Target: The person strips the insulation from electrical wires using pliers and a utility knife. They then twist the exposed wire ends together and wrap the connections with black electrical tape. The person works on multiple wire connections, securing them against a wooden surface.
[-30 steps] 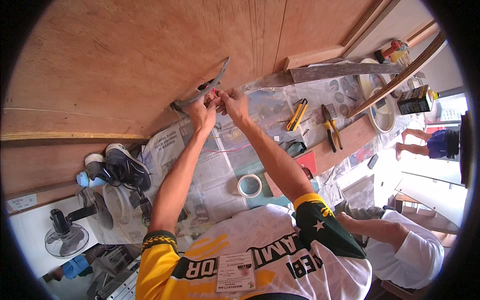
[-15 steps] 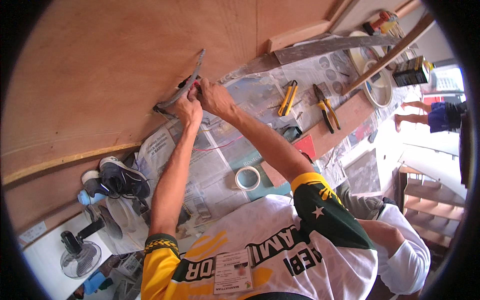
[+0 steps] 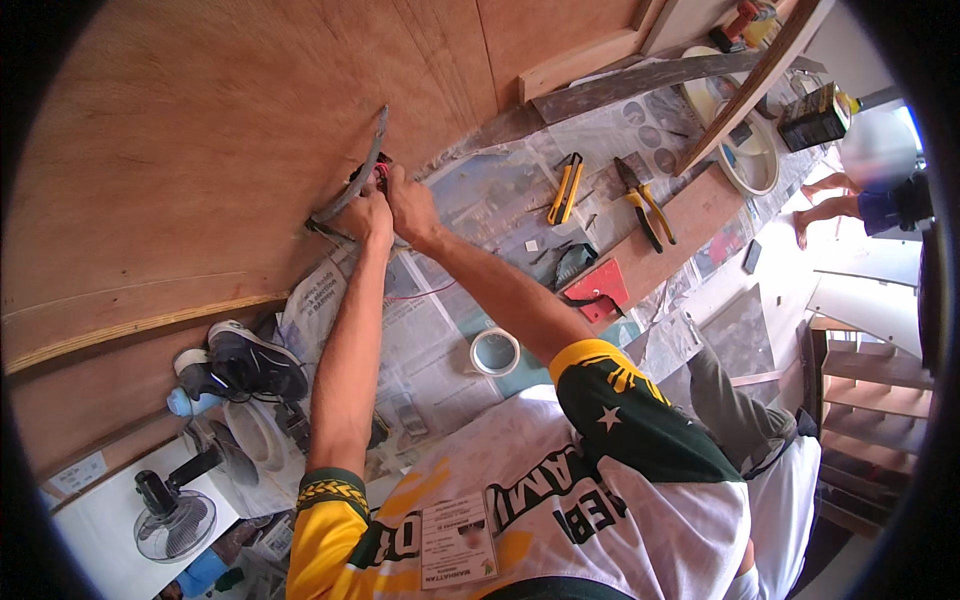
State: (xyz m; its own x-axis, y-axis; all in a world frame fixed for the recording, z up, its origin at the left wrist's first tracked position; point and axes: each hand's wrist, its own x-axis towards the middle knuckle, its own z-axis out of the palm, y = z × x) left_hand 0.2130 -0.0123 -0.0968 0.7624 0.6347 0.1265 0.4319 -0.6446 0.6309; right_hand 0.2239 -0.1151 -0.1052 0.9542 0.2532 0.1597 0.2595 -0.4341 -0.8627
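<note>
Both hands work at a cutout in the brown plywood panel (image 3: 200, 150), beside a bent grey cable (image 3: 358, 178) that curves up out of it. My left hand (image 3: 366, 214) is closed just below the cable, on a small red piece (image 3: 381, 172) that looks like wiring; the fingertips are partly hidden. My right hand (image 3: 410, 208) is closed beside it at the same red piece, which it partly covers. A thin red wire (image 3: 420, 294) trails over the newspaper (image 3: 410, 330) below. A yellow box cutter (image 3: 566, 187) and yellow-black pliers (image 3: 645, 205) lie to the right.
A tape roll (image 3: 494, 351), red case (image 3: 597, 285), plank (image 3: 705, 197), tubs (image 3: 745, 175), can (image 3: 812, 118) and drill (image 3: 737, 28) are rightward. Shoes (image 3: 250, 360) and a fan (image 3: 175, 515) are left. A co-worker (image 3: 770, 500) is behind me; another person's legs (image 3: 828, 208) show far right.
My hands and the cable appear farther left as the view shifts. My hands stay together at the cutout. The co-worker at lower right has moved, with a grey trouser leg now more visible.
</note>
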